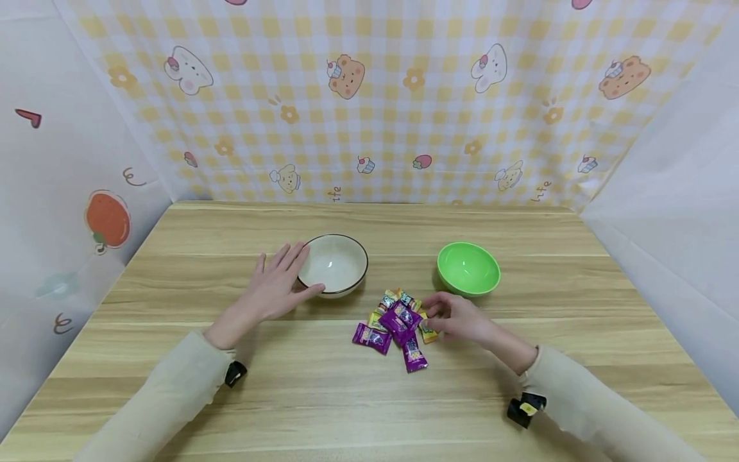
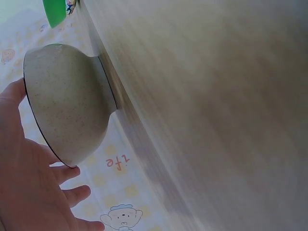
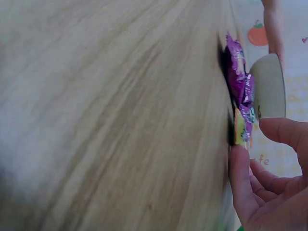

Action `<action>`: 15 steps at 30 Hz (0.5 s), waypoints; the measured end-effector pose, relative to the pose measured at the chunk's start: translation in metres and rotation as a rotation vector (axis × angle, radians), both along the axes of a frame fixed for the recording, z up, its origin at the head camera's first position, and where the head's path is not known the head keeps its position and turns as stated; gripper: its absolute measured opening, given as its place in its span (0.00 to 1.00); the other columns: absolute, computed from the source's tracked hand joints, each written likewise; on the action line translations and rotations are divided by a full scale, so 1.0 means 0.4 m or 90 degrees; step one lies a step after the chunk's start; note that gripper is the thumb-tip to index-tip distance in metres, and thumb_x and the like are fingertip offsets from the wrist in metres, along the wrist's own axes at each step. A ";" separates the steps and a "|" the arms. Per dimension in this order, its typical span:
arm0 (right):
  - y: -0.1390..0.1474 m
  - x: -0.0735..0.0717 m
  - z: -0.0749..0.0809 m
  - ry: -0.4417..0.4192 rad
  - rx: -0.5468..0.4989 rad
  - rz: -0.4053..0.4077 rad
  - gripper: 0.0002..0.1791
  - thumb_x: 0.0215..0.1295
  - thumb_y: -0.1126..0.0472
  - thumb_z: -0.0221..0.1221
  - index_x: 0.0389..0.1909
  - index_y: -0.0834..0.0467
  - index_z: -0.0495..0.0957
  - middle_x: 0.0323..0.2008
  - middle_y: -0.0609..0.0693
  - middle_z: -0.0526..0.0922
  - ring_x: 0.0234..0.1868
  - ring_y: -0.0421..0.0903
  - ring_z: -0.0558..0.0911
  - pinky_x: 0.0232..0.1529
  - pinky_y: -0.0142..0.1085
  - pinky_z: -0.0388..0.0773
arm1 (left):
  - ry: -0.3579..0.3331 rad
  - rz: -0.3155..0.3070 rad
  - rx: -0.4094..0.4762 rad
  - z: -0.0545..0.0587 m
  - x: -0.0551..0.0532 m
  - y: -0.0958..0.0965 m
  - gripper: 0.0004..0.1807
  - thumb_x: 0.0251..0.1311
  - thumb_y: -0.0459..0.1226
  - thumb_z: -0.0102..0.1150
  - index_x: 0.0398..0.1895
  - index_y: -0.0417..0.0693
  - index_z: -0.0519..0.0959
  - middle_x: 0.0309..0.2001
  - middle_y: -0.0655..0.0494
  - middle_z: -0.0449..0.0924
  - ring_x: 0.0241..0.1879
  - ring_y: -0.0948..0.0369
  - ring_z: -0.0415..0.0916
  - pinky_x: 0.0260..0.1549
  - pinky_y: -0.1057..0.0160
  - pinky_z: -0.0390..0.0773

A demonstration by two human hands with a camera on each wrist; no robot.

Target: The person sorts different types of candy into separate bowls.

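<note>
Sleeves, beige, one pair, nearest; a black device at each cuff. Left hand, one: fingers spread, touching the rim of a white bowl, dark-edged, upright on the counter. Right hand, one: fingers bent, thumb and forefinger parted at a yellow packet; firm contact cannot be told. Purple packets, several: heaped with other yellow ones just left of the right fingers. Green bowl, one: upright, just beyond the right fingers. Checked cloth: beyond all fingers.
</note>
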State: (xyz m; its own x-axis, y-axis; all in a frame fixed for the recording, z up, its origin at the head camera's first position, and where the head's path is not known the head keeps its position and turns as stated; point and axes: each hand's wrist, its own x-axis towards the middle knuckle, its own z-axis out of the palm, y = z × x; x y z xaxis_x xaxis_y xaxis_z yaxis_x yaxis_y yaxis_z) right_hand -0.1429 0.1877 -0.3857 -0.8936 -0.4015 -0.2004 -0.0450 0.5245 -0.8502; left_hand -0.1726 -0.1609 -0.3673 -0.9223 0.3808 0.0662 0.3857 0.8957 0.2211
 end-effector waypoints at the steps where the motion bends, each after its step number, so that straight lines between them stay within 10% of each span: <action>1: -0.004 -0.001 -0.001 0.012 0.010 0.003 0.23 0.50 0.64 0.62 0.47 0.67 0.70 0.33 0.52 0.75 0.28 0.45 0.75 0.24 0.37 0.76 | -0.001 0.000 0.000 0.000 0.000 0.000 0.49 0.51 0.68 0.35 0.68 0.43 0.45 0.68 0.48 0.42 0.65 0.48 0.37 0.55 0.39 0.32; 15: -0.019 0.001 -0.008 0.117 0.078 0.050 0.18 0.43 0.69 0.65 0.39 0.64 0.74 0.26 0.48 0.74 0.26 0.43 0.72 0.25 0.31 0.72 | -0.008 0.005 -0.007 -0.004 -0.001 -0.002 0.50 0.51 0.69 0.33 0.68 0.44 0.45 0.68 0.49 0.41 0.65 0.48 0.37 0.55 0.39 0.33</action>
